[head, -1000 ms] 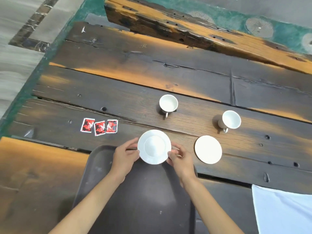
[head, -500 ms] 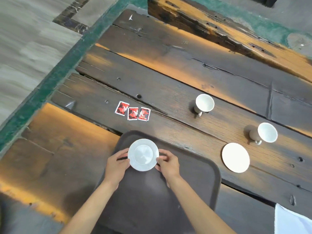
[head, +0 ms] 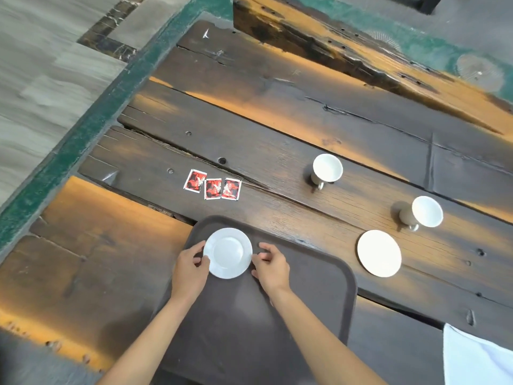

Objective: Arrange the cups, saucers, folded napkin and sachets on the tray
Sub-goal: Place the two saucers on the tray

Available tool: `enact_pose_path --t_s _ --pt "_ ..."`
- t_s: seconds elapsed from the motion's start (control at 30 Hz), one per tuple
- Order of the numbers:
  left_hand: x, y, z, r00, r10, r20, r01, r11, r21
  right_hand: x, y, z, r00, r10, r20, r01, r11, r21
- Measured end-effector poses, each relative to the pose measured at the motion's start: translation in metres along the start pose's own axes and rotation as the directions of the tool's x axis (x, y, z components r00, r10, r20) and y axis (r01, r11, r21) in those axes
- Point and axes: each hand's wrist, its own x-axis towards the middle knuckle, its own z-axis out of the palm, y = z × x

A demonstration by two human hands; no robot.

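Two saucers (head: 227, 252), two cups (head: 327, 168), three sachets (head: 213, 188), one tray (head: 319, 287), seemingly one napkin (head: 477, 359).

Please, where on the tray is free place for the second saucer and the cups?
The tray is bare right of the saucer, up to its right rim, and nearer the person between the forearms. Its far-left corner is crowded: both hands, left hand and right hand, flank that saucer.

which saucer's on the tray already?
The white saucer between both hands, on the dark brown tray. The other white saucer lies on the wooden table.
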Motion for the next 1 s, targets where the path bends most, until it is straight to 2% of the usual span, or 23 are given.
enact_pose_path --t_s 0.1,0.17,0.27,0.4,0.53,0.7,1.0 --pt "-0.009 0.021 0.009 0.988 0.151 -0.030 -0.148 0.984 0.100 -0.005 -0.001 -0.035 0.997 -0.071 -0.028 0.072 0.996 0.044" --pt "-0.013 0.042 0.022 0.981 0.196 0.005 -0.196 0.975 0.106 -0.006 0.001 -0.065 0.990 -0.111 -0.085 0.116 0.992 0.056" --pt "-0.021 0.077 0.054 0.958 0.254 0.132 -0.263 0.963 0.059 -0.006 0.007 -0.117 0.973 -0.111 -0.204 0.131 0.988 0.087" --pt "-0.035 0.122 0.109 0.890 0.343 0.300 -0.385 0.918 0.094 0.001 0.018 -0.186 0.943 -0.078 -0.322 0.115 0.988 0.100" --pt "-0.050 0.155 0.167 0.816 0.355 0.456 -0.445 0.889 0.104 0.013 0.033 -0.248 0.906 -0.039 -0.421 0.071 0.996 0.060" --pt "-0.059 0.177 0.232 0.798 0.295 0.526 -0.407 0.907 0.110 0.039 0.049 -0.305 0.894 0.045 -0.445 -0.014 0.997 0.073" --pt "-0.049 0.184 0.310 0.872 0.132 0.471 -0.182 0.981 0.061 0.093 0.072 -0.339 0.915 0.120 -0.386 -0.041 0.978 0.205"
